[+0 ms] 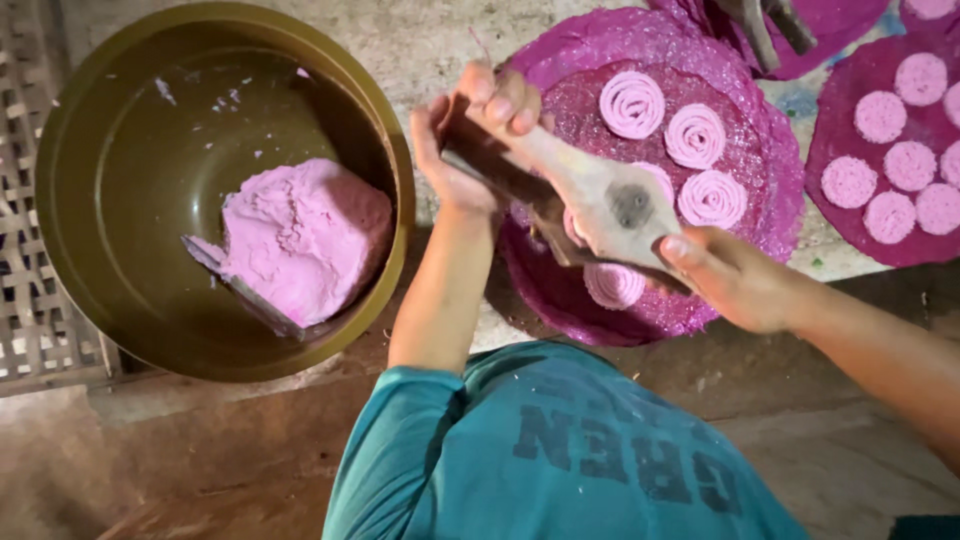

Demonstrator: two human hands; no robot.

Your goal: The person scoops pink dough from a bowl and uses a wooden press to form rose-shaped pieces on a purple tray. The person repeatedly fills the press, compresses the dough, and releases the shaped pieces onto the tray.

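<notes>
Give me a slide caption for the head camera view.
Both hands, left and right, grip a wooden press over a magenta tray of pink spirals.

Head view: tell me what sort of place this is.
Probably a home or small workshop food-making spot on the ground. A big olive basin holds pink dough, both hands work a wooden press over a purple mat, and pink noodle coils lie on it.
</notes>
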